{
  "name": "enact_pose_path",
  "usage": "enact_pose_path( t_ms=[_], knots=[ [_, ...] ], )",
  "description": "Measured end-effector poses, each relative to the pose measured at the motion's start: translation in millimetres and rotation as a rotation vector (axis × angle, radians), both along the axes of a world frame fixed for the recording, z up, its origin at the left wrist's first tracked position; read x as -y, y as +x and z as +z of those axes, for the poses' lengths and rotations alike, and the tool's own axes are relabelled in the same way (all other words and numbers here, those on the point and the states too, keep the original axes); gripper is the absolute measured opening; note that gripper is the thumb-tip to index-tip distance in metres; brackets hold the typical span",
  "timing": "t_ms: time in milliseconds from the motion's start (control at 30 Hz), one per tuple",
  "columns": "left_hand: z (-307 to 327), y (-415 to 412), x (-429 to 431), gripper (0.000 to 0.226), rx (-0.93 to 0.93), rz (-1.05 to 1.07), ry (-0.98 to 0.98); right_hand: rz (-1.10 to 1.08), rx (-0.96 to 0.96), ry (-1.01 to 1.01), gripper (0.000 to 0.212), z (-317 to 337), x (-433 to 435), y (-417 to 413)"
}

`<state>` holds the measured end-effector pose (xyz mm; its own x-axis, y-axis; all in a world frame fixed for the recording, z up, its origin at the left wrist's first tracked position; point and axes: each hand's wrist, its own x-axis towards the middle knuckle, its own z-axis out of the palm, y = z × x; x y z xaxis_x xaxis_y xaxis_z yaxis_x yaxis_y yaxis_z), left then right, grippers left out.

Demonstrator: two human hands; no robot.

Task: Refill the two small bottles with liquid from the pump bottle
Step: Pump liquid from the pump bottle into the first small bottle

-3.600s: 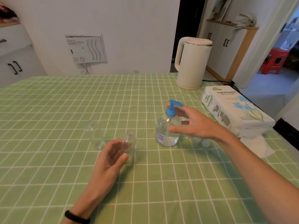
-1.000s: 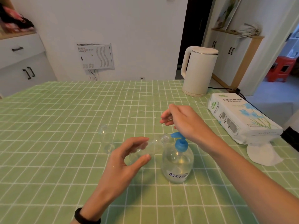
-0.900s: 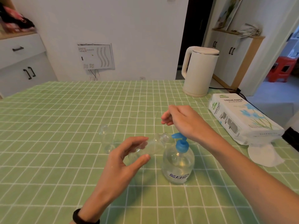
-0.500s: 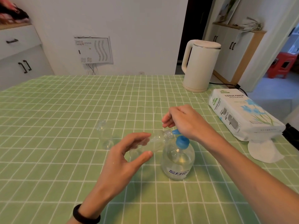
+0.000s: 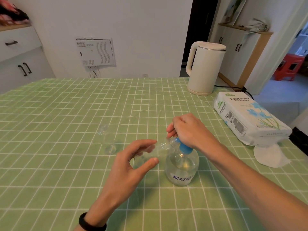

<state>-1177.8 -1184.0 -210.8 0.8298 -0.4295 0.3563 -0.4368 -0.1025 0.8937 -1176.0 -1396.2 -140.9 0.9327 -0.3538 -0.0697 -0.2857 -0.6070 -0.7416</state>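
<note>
A clear pump bottle (image 5: 182, 169) with a blue pump head (image 5: 184, 147) stands on the green checked tablecloth (image 5: 50, 164). My right hand (image 5: 188, 130) lies on top of the pump head and covers most of it. My left hand (image 5: 131, 165) holds a small clear bottle (image 5: 160, 148) tilted on its side, its open mouth right at the blue spout. A second small clear bottle (image 5: 107, 140) stands upright and open to the left, apart from both hands.
A cream electric kettle (image 5: 204, 67) stands at the back right with its cord trailing off. A pack of tissue paper (image 5: 246, 117) lies along the right edge, with a loose white tissue (image 5: 270, 155) in front of it.
My right hand has pushed down on the pump head, which sits lower than a second ago. My left hand keeps the tilted small bottle at the spout.
</note>
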Motion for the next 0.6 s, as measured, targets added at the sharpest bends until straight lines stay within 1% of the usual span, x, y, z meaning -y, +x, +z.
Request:
enact_pose_path(
  t_ms=[167,300,433,600],
  knots=[
    [0,-1,1,0.039,-0.005,0.015,-0.009,-0.015,0.010,0.046,0.047,8,-1,-2],
    [2,0,-1,0.039,0.007,0.025,-0.008,-0.002,0.053,-0.048,0.046,17,0,-1],
    [2,1,-1,0.038,-0.005,0.035,-0.024,-0.017,0.036,-0.014,0.045,14,-2,-2],
    [-1,0,0,0.039,-0.008,0.030,-0.016,-0.033,0.035,-0.045,0.039,7,-1,-2]
  ],
)
